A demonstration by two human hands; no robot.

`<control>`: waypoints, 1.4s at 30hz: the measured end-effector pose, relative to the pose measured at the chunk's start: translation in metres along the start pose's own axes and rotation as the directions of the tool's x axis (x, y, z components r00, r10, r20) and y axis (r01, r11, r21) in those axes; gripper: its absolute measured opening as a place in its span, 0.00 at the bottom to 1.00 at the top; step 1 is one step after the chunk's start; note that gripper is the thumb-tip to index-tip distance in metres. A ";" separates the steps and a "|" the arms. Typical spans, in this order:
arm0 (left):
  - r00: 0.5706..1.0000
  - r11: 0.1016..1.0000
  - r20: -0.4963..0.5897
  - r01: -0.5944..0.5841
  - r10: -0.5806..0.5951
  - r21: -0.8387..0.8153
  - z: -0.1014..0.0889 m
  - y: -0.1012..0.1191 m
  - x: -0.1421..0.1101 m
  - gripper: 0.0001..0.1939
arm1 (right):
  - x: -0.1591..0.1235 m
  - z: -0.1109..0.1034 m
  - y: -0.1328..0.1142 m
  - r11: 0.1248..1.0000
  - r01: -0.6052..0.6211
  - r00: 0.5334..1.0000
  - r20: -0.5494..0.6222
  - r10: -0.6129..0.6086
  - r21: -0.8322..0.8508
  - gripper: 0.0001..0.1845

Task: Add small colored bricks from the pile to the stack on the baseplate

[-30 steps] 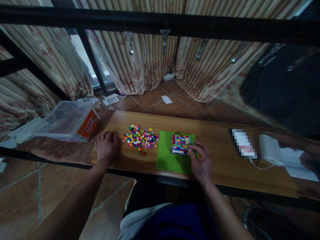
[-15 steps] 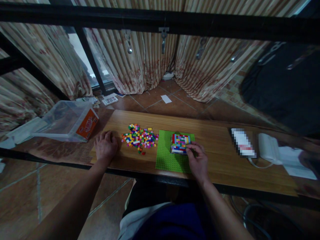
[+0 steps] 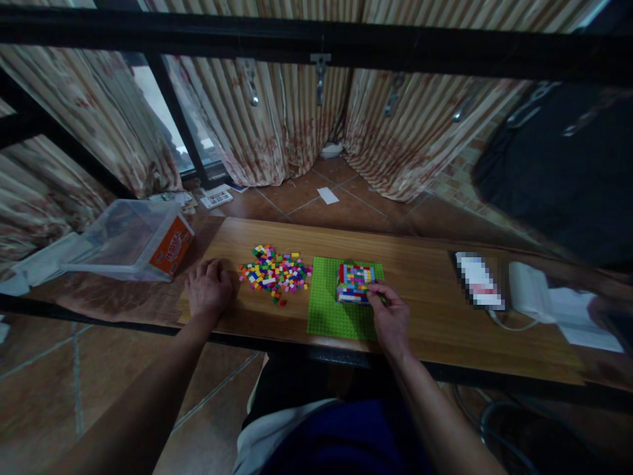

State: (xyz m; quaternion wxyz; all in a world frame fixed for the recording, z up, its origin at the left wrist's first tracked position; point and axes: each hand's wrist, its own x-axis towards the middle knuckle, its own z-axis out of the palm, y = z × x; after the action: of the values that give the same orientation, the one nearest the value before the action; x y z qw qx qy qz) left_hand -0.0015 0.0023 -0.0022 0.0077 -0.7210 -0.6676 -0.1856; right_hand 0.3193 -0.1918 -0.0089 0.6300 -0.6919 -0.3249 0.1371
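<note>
A small block built of many-coloured toy bricks (image 3: 355, 277) stands on a green studded baseplate (image 3: 326, 320). At its right front edge, the thumb and forefinger of my right hand (image 3: 391, 315) are pinched together; whatever is between the fingertips is too small to make out. My left hand (image 3: 208, 290) lies palm down near the left end of the wooden table (image 3: 445, 330), fingers resting on the surface and nothing in them. Between that hand and the baseplate is a loose pile of small coloured bricks (image 3: 277, 272).
Left of my left hand, a clear plastic box (image 3: 126, 241) with an orange label lies tipped over. A phone (image 3: 479, 280), blurred out, a white device with a cable (image 3: 531, 292) and white paper (image 3: 586, 316) lie on the right. A dark bar (image 3: 316, 39) crosses above, before curtains.
The view has shifted very slightly. My right hand stays pinched at the brick block's edge, and my left hand rests in the same place.
</note>
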 end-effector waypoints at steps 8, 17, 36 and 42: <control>1.000 1.000 0.006 0.005 -0.005 -0.015 -0.003 0.002 -0.001 0.21 | -0.004 -0.009 0.001 0.999 0.013 1.000 -0.004 -0.014 -0.042 0.15; 1.000 1.000 0.013 0.014 -0.014 -0.019 -0.002 0.002 -0.004 0.21 | -0.044 0.019 -0.046 0.934 0.304 0.927 0.284 -0.245 -0.187 0.09; 1.000 1.000 -0.013 -0.002 0.002 0.011 0.002 -0.001 -0.003 0.20 | -0.063 0.123 -0.041 0.724 0.579 0.712 0.665 -0.225 -0.375 0.08; 1.000 1.000 -0.012 -0.005 0.005 0.000 0.002 -0.001 -0.003 0.20 | -0.065 0.127 -0.039 0.696 0.597 0.710 0.667 -0.227 -0.399 0.07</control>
State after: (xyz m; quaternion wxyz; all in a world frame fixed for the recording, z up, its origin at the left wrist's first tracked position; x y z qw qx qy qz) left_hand -0.0024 0.0000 -0.0050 0.0121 -0.7216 -0.6656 -0.1901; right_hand 0.1839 -0.1335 -0.0073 0.2697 -0.6802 -0.6773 0.0763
